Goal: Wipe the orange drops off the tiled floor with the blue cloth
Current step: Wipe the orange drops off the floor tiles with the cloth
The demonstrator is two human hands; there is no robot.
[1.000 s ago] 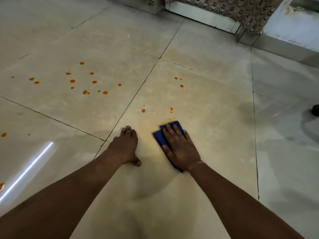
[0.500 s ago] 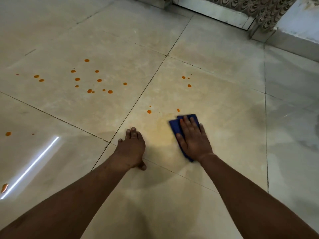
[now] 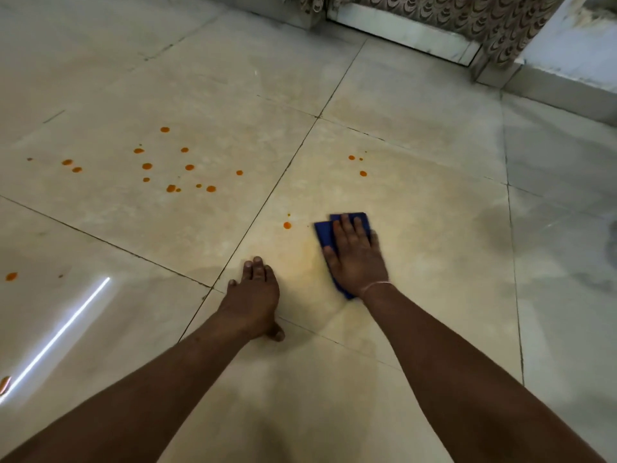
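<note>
My right hand (image 3: 355, 259) lies flat on the folded blue cloth (image 3: 323, 233) and presses it onto the beige tiled floor (image 3: 417, 262). My left hand (image 3: 252, 295) rests palm down on the tile to its left, holding nothing. One orange drop (image 3: 287, 225) sits just left of the cloth. A faint yellowish smear (image 3: 307, 259) spreads between my hands. Three small drops (image 3: 363, 173) lie farther ahead on the same tile. Several drops (image 3: 171, 188) are scattered over the tile to the left, with more drops (image 3: 11, 276) near the left edge.
A patterned curtain (image 3: 467, 18) hangs over a white threshold (image 3: 400, 33) at the back. A low white ledge (image 3: 567, 81) runs along the back right. A bright streak of reflected light (image 3: 63, 332) crosses the lower-left tile.
My right hand has pushed the blue cloth forward over the tile, past the spot where a small drop lay. My left hand has stayed planted on the floor.
</note>
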